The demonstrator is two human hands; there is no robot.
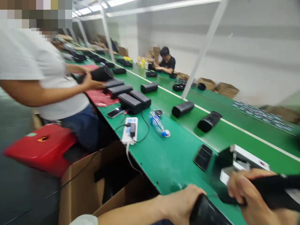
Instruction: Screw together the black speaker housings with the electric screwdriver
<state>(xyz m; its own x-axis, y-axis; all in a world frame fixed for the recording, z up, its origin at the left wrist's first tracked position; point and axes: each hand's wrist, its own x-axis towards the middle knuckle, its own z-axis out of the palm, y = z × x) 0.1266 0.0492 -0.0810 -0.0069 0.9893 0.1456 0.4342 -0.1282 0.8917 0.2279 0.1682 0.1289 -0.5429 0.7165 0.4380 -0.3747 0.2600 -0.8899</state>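
Observation:
At the bottom of the view, my left hand (181, 203) is wrapped round one end of a glossy black device (208, 212), which runs out of the frame. To its right, my right hand (250, 193) grips a dark elongated object (272, 189), blurred by motion. Just behind my hands stands an open box (250, 157), black and white, with something white inside. A dark phone (203, 157) lies on the green table (164, 162) left of that box. My fingertips are partly hidden by the things held.
Black cylindrical devices (182, 109) stand along the green line. A plastic bottle (157, 123) and a white power strip (129, 130) with cables lie nearer. A person (47, 75) in white handles a black device at left; another person (167, 64) sits across. A cardboard box (77, 187) is below the table edge.

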